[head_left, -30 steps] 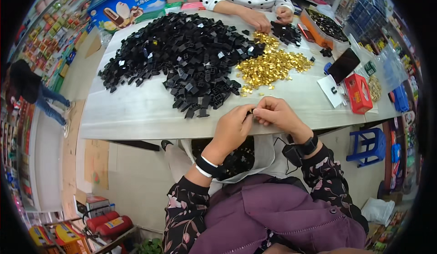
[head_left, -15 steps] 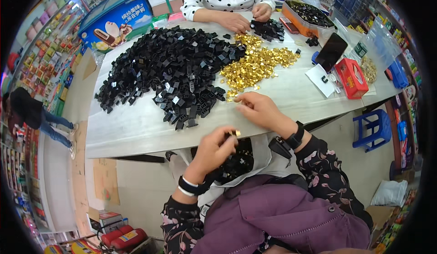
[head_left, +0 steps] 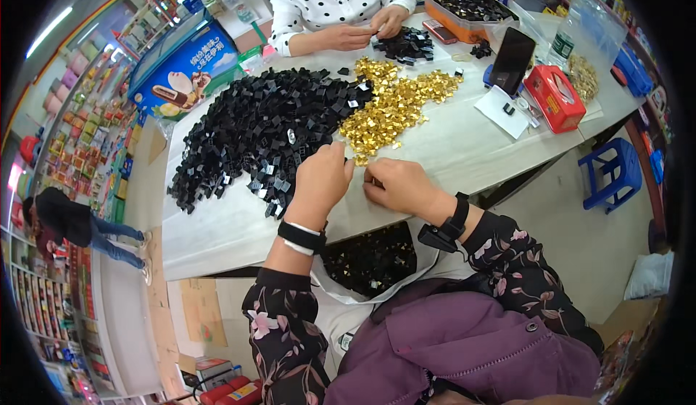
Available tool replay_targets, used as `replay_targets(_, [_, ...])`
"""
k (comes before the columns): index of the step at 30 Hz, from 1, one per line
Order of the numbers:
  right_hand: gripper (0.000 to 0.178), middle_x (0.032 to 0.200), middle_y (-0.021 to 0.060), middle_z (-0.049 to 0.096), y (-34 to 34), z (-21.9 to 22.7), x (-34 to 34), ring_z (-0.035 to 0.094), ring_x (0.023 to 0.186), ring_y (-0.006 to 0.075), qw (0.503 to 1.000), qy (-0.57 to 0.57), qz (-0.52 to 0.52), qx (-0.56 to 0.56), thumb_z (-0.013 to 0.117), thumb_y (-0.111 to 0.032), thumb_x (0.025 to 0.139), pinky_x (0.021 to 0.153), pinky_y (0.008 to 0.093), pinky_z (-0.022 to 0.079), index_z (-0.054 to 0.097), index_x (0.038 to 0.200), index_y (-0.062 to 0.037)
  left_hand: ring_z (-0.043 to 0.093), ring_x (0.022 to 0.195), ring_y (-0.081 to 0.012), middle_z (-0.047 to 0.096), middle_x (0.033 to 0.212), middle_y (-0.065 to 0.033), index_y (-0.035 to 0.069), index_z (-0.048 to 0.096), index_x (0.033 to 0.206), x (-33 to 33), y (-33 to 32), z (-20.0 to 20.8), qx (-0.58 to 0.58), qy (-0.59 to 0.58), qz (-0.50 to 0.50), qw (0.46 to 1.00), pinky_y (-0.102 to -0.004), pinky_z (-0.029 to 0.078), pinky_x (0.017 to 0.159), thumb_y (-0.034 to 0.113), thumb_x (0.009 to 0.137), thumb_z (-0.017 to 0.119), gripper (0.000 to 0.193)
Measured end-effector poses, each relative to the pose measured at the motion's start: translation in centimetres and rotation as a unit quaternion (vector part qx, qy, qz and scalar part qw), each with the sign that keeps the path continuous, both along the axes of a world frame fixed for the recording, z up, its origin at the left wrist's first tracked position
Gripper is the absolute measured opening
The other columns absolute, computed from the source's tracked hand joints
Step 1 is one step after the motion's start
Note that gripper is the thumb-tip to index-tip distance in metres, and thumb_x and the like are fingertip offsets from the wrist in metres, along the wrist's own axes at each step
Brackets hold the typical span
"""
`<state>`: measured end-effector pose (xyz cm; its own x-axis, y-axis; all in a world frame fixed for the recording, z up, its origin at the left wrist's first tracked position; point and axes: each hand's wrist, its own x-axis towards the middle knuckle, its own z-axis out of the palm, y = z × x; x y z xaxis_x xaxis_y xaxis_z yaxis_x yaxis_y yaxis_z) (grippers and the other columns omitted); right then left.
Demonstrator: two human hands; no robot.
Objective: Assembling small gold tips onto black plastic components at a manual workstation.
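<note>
My left hand (head_left: 319, 182) reaches over the right edge of the heap of small black plastic pieces (head_left: 268, 118), its fingers bent down and closed. The fingertips are hidden, so what they grip, if anything, cannot be made out. Beside it, my right hand (head_left: 400, 187) is at the table's near side with fingers curled into a pinch; anything in it is too small to name. Just beyond both hands spreads a pile of small shiny gold pieces (head_left: 384, 115). Below the table edge, an open white bag (head_left: 428, 263) on my lap holds black pieces with gold bits (head_left: 370, 260).
Across the table (head_left: 217, 238), a person in a dotted shirt (head_left: 341, 6) handles a smaller black heap (head_left: 406, 46). To the right are an orange tub (head_left: 464, 21), a phone (head_left: 512, 60), a red box (head_left: 554, 99) and a bottle (head_left: 562, 46). A blue stool (head_left: 612, 176) stands beyond the table.
My left hand has moved from above the bag, where it held a gold-coloured bit, up to the black heap. The other person's hands have come together. The view has shifted.
</note>
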<state>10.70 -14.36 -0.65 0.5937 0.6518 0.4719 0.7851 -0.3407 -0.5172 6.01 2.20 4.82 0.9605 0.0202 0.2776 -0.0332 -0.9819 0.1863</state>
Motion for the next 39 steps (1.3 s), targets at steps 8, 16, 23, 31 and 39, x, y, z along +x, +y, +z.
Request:
replay_targets(8, [0.008,0.075,0.0067,0.061,-0.6,0.1,0.0,0.062,0.069,0.0272,0.999,0.030,0.016,0.030,0.060,-0.020,0.076,0.059,0.0392,0.050,0.061,0.076,-0.0119,0.061,0.076,-0.0356,0.062,0.083,-0.0170,0.003,0.054,0.083,1.7,0.5,-0.5,0.089,0.086,0.025,0.992,-0.0438,0.050,0.065,0.024,0.082,0.060,0.022])
replay_targets(16, [0.009,0.073,0.0058,0.060,-1.2,1.0,0.5,0.061,0.064,0.0189,0.972,0.155,0.025,0.175,0.065,-0.015,0.077,0.057,0.0300,0.048,0.063,0.081,-0.0084,0.062,0.069,-0.0286,0.060,0.077,-0.0144,0.002,0.058,0.094,-1.4,-0.9,0.9,-0.115,0.018,-0.031,0.993,-0.0359,0.049,0.061,0.016,0.081,0.062,0.019])
replay_targets(23, [0.006,0.073,-0.0001,0.058,-1.2,1.4,-0.6,0.056,0.065,0.0075,0.957,0.183,0.086,0.206,0.064,-0.009,0.079,0.057,0.0213,0.045,0.062,0.084,-0.0057,0.059,0.065,-0.0173,0.061,0.078,-0.0105,0.001,0.058,0.101,-4.9,-3.1,-2.5,-0.327,-0.003,0.007,0.945,-0.0289,0.045,0.057,0.009,0.082,0.062,0.021])
replay_targets(31, [0.011,0.080,-0.0023,0.061,-1.3,1.3,-0.3,0.053,0.068,0.0036,0.826,0.507,0.123,0.215,0.061,-0.016,0.086,0.058,0.0184,0.043,0.061,0.089,-0.0058,0.060,0.071,-0.0078,0.064,0.087,-0.0053,0.003,0.051,0.112,-5.7,-3.1,-4.8,-0.610,-0.024,0.002,0.792,-0.0183,0.044,0.055,0.006,0.091,0.054,0.022])
replay_targets(39, [0.014,0.078,-0.0035,0.059,-1.0,1.6,0.1,0.052,0.067,0.0025,0.824,0.533,0.140,0.129,0.058,-0.020,0.089,0.057,0.0180,0.042,0.061,0.088,-0.0066,0.061,0.075,-0.0085,0.064,0.091,-0.0056,0.004,0.052,0.114,-5.9,-2.8,-5.7,-0.568,-0.055,-0.035,0.821,-0.0191,0.045,0.058,0.004,0.092,0.051,0.022])
